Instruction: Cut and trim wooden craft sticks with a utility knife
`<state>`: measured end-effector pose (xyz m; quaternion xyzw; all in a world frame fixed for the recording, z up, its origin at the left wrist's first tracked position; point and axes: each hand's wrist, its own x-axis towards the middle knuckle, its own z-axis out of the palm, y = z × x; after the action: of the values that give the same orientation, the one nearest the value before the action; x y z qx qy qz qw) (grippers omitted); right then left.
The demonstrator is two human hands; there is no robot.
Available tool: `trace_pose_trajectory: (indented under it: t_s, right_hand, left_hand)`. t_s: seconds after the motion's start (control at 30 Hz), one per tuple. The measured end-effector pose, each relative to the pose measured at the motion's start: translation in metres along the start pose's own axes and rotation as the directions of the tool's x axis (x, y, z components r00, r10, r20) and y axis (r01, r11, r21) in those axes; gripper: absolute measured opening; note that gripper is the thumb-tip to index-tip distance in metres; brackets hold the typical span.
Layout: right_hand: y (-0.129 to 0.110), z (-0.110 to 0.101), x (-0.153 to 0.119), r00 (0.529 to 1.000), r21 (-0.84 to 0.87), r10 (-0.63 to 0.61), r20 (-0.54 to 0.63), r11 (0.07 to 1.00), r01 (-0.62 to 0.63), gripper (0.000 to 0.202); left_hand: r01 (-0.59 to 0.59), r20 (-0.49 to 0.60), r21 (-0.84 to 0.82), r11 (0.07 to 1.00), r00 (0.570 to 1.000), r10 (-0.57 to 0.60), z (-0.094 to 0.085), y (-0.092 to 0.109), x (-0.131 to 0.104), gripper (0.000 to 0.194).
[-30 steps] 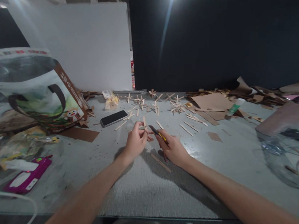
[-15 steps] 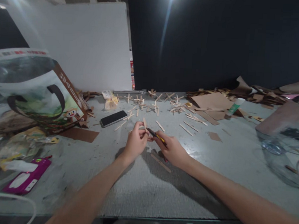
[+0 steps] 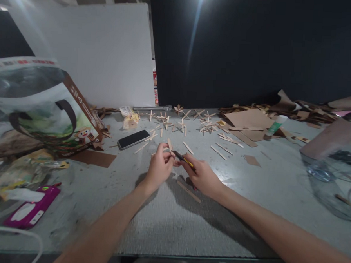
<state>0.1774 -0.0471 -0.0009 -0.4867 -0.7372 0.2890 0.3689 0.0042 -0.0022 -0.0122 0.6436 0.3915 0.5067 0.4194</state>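
My left hand (image 3: 159, 165) pinches a thin wooden craft stick (image 3: 170, 144), which points up and away from its fingertips. In my right hand (image 3: 205, 176) is a pair of yellow-and-black pliers (image 3: 188, 160), with a bit of red showing below the palm. Their dark tip meets the stick close to my left fingers; the exact contact there is too small to make out. Beneath my hands, another flat stick (image 3: 189, 191) lies on the table in shadow. Beyond them lie a loose stick (image 3: 188, 148) and several crossed-stick pieces (image 3: 182, 125).
A phone (image 3: 133, 139) lies left of my hands. Further left stand a large printed bag (image 3: 47, 113) and a purple device (image 3: 33, 208) with a white cable. Cardboard sheets (image 3: 249, 119), a green-and-white tube (image 3: 276, 125) and a clear bottle (image 3: 327, 186) are on the right.
Almost nothing differs. Both hands, the stick and the pliers keep nearly the same position.
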Motion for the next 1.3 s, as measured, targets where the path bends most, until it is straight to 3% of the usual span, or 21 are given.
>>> trace_pose_trajectory:
  t_s: [0.57, 0.77, 1.07, 1.3]
  right_hand:
    - [0.000, 0.000, 0.000, 1.000, -0.029, -0.006, 0.021, 1.000, 0.007, 0.020]
    - [0.002, 0.002, 0.000, 1.000, -0.110, -0.003, -0.002, 0.994, 0.003, 0.019]
    - [-0.004, 0.008, -0.002, 0.986, -0.286, 0.151, 0.066, 0.950, -0.126, 0.015]
    - [-0.001, 0.006, 0.001, 0.982, -0.235, 0.146, 0.116, 0.965, -0.115, 0.014]
  left_hand:
    - [0.017, -0.004, 0.008, 1.000, 1.000, -0.017, 0.000, -0.002, 0.001, 0.028]
    - [0.017, 0.000, 0.034, 0.999, 1.000, -0.017, 0.000, 0.001, -0.001, 0.025]
    - [-0.010, 0.028, 0.206, 0.978, 1.000, 0.004, 0.001, 0.000, -0.002, 0.027]
    - [-0.036, 0.091, 0.251, 0.967, 0.996, 0.013, 0.001, -0.010, -0.003, 0.026]
